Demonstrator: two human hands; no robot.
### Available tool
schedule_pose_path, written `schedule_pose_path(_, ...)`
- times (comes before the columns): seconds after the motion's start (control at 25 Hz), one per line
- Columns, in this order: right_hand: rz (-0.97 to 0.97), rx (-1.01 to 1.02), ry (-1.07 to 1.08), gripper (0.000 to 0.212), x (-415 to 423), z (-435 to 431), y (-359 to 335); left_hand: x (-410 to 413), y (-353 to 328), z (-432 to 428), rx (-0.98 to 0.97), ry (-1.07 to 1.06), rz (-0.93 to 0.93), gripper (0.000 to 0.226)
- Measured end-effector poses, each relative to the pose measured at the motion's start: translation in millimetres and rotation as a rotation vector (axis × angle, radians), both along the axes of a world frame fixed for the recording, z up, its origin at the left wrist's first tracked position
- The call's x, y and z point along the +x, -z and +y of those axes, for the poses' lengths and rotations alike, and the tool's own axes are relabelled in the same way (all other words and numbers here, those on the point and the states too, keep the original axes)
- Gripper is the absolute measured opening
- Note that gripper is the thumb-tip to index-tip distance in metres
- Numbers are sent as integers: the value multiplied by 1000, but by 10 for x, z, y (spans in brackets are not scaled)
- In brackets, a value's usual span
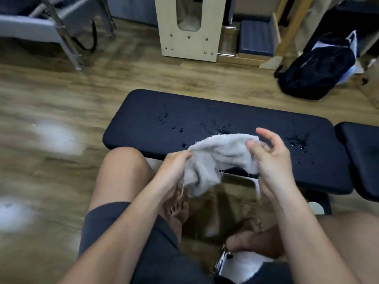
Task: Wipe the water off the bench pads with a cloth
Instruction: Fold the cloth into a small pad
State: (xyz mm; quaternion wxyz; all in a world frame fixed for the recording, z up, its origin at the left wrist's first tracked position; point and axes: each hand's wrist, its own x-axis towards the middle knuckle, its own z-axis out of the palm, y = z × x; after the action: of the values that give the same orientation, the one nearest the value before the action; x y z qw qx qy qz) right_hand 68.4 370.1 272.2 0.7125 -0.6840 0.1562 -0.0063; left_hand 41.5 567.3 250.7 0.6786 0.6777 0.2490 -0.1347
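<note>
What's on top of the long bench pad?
Scattered water droplets lie on the long bench pad. The cloth, held by the left hand and right hand, hides part of its near edge.

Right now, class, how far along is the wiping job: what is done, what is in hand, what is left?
Done: nothing visibly wiped; water drops dot the long bench pad. In hand: left hand and right hand hold the grey cloth above the pad's near edge. Left: wiping that pad, then checking the second pad at the right.
</note>
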Motion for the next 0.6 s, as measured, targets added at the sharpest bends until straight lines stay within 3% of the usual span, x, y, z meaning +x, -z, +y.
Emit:
schedule_pose_path(0.08, -29, 40, -87, 38, -73, -103, -26, -55, 13, 48, -38, -47, 46, 45)
schedule_pose_path(0.2, -101, 10, -156, 48, -188, -192, -89, -361, -83, -83, -124, -63, 119, 40)
schedule_pose_path(0.36, -273, -345, -83, 48, -355, -132, -204, -729, -216, -363, -426, -100, 275, 47)
schedule_pose_path(0.48, -549, -556, -436, 59, -782, 111, -222, -793, -240, -406, -578, -188, 315, 52)
schedule_pose_path(0.6, -637, -640, -650, 69, -1152, 216, -25, -858, -285, -374, -672, -285, 265, 57)
